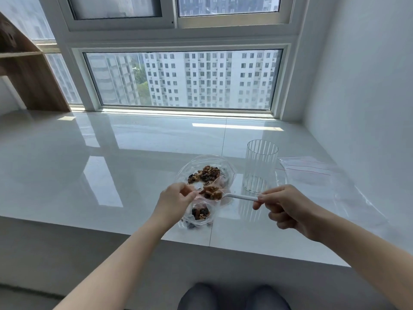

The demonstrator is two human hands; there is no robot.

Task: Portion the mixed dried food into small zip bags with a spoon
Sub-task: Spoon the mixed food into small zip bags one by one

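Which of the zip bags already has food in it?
The small bag pinched by the left hand, under the loaded spoon. The spare bags right of the glass lie flat, empty.

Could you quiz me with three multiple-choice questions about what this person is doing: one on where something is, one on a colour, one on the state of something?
1. Where does the ribbed glass stand?
A. Right of the open bag of mixed dried food
B. On the wooden shelf
C. In the person's lap

2. What colour is the spoon?
A. Red
B. White
C. Black

3. What state is the spoon in?
A. Lying empty on the ledge
B. Standing in the glass
C. Loaded with food, held by the right hand

Answers: 1 A, the glass stands on the ledge right of the bag. 2 B, its handle is white. 3 C, nuts sit heaped on it above the small zip bag that the left hand holds.
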